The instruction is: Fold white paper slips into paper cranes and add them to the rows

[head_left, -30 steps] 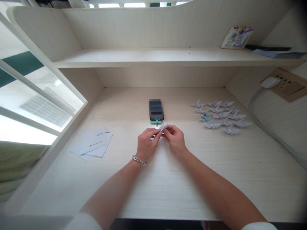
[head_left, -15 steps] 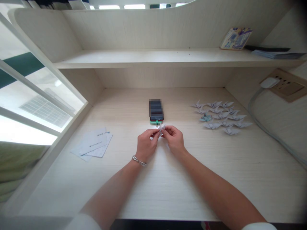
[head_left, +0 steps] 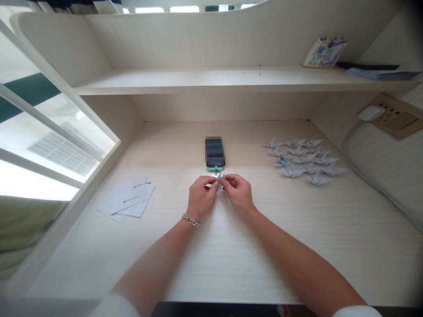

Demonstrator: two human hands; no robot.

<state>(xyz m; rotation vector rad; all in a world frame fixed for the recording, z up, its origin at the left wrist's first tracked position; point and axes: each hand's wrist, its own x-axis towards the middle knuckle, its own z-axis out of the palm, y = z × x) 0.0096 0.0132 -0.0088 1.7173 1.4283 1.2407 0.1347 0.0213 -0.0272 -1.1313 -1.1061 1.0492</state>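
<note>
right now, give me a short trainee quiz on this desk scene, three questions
1. Which wrist wears the chain bracelet: the left hand's or the right hand's?
2. True or false: both hands are pinching the folded white paper.
3. What lies in a cluster to the right of the phone?

Key: 1. left; 2. true; 3. paper cranes
</note>
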